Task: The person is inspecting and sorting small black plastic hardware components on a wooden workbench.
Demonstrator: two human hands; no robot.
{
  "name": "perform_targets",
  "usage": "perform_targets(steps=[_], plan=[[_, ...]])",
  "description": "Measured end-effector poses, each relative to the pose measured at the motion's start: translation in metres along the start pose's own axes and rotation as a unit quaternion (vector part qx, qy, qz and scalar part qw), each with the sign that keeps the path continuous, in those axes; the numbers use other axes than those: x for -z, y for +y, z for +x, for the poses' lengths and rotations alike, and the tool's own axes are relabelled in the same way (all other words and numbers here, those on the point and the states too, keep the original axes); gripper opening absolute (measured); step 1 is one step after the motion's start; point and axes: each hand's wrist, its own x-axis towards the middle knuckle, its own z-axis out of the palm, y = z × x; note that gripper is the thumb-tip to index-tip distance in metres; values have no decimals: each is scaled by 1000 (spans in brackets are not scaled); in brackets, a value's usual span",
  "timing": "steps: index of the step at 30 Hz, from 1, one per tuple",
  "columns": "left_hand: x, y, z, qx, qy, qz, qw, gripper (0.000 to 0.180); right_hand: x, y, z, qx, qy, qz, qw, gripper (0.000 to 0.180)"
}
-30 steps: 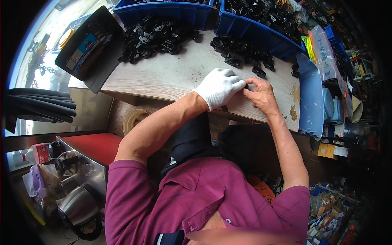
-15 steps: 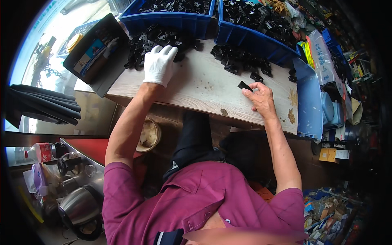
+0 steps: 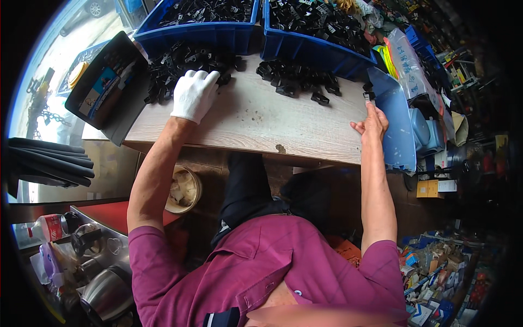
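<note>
The white-gloved left hand (image 3: 193,94) rests curled on a heap of small black plastic clips (image 3: 180,64) at the pale wooden surface's (image 3: 256,122) far left corner, its grip unclear. The bare right hand (image 3: 372,121) pinches one black clip (image 3: 368,96) at the right edge, beside a blue plastic bin (image 3: 396,117). Judged step: picking and placing pieces.

place: workshop | signs: blue bins (image 3: 305,46) of black plastic parts (image 3: 297,82) | wooden workbench (image 3: 261,128) | cluttered stock shelves (image 3: 436,49)

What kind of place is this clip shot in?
Probably a small workshop or parts-sorting bench: blue bins full of black plastic parts, loose piles of them on a worn wooden table, and cluttered shelves to the right.
</note>
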Motion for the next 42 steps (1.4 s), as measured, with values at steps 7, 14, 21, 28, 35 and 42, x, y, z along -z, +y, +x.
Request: perform_targets(steps=[7, 14, 21, 28, 35, 42], plan=[[5, 53, -4, 6, 43, -144, 989, 19, -19, -6, -24, -33, -173, -48, 983, 47], [1, 96, -3, -28, -37, -186, 981, 13, -62, -2, -36, 33, -228, -243, 942, 58], [2, 109, -1, 15, -78, -222, 972, 22, -62, 3, -38, 99, -239, -322, 911, 40], [-5, 140, 11, 26, 14, -356, 934, 27, -56, -7, -74, 88, -337, -290, 892, 29], [-21, 162, 34, -74, -79, -333, 937, 25, -58, -1, -76, 127, -383, -278, 872, 21], [-30, 158, 42, -105, -109, -355, 923, 24, -59, 2, -77, 166, -377, -291, 863, 21]])
